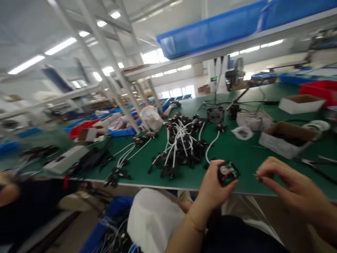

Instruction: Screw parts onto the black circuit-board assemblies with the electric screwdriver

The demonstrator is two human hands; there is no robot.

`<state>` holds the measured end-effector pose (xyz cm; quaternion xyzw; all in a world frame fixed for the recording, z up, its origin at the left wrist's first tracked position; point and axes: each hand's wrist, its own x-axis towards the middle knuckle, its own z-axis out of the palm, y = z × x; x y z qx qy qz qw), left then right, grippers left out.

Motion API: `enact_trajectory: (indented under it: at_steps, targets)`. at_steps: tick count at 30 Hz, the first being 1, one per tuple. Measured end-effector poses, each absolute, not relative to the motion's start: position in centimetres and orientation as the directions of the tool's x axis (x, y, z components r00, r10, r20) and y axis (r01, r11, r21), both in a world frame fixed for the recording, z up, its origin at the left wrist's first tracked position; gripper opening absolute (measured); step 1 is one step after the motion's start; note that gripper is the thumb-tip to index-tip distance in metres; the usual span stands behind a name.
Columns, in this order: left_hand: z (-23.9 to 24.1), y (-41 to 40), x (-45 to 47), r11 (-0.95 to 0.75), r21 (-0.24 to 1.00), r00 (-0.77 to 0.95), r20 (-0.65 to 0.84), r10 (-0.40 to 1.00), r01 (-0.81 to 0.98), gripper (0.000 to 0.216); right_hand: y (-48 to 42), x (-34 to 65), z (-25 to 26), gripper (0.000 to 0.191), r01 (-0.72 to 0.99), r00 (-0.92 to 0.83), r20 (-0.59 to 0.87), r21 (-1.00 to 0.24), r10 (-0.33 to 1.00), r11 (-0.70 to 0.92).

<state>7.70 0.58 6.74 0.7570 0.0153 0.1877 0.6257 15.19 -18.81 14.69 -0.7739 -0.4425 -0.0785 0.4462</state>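
My left hand (214,184) grips a small black housing (226,173) above the table's front edge. Its open face shows a round metal part and a green circuit board. To the right, my right hand (283,181) is pinched, with a tiny piece at the fingertips that is too small and blurred to name. The two hands are apart. Beyond my left hand, a heap of black parts with white cables (181,140) lies on the green table (237,147). One more white cable (210,146) runs from a black part down toward my left hand.
On the right stand a white box with dark contents (285,149), a small bag (242,133), another white box (301,105) and a red bin (321,92). Pliers (313,163) lie nearby. A blue bin (210,33) sits on the overhead shelf. Another person's arm (9,193) is at far left.
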Motion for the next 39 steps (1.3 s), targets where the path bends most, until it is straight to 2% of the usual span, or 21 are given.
enact_trajectory:
  at_steps: [5,11,18,22,24,28,30,32,37,39]
  targets:
    - [7.9,1.6,5.7,-0.421,0.872,0.855,0.402,0.327,-0.249,0.050,-17.0,13.7,14.9,0.011,0.760,0.551,0.454,-0.619,0.701,-0.197]
    - [8.2,0.7,4.9,-0.559,0.767,0.805,0.527,0.271,-0.314,0.049,-15.6,12.8,14.7,0.009,0.768,0.511,0.438,-0.618,0.740,-0.166]
    - [8.0,0.9,4.9,-0.564,0.789,0.847,0.457,0.273,-0.244,0.048,-15.6,12.8,15.1,0.010,0.824,0.466,0.393,-0.519,0.793,-0.227]
    - [8.2,0.9,4.8,-0.500,0.843,0.890,0.369,0.269,-0.198,0.048,-15.5,12.8,14.6,0.010,0.879,0.416,0.490,-0.432,0.766,-0.202]
    - [8.3,0.9,4.8,-0.470,0.863,0.902,0.338,0.270,-0.183,0.048,-15.6,13.0,14.4,0.012,0.851,0.447,0.475,-0.486,0.758,-0.198]
    - [8.3,0.6,4.9,-0.457,0.872,0.910,0.320,0.265,-0.173,0.047,-15.7,13.4,14.6,0.010,0.656,0.565,0.272,-0.721,0.779,-0.224]
    - [8.2,0.4,4.8,-0.459,0.871,0.906,0.325,0.271,-0.175,0.047,-15.7,13.4,14.7,0.010,0.640,0.573,0.259,-0.734,0.778,-0.227]
    - [8.2,0.4,4.8,-0.459,0.872,0.904,0.324,0.278,-0.171,0.047,-15.8,13.3,14.6,0.010,0.710,0.544,0.321,-0.669,0.775,-0.221]
    - [8.6,0.5,4.9,-0.418,0.897,0.916,0.278,0.290,-0.140,0.046,-15.9,13.0,13.4,0.013,0.924,0.359,0.557,-0.327,0.748,-0.200]
    - [8.6,0.5,5.0,-0.392,0.910,0.922,0.261,0.285,-0.136,0.045,-15.8,13.1,13.2,0.013,0.933,0.343,0.586,-0.303,0.734,-0.195]
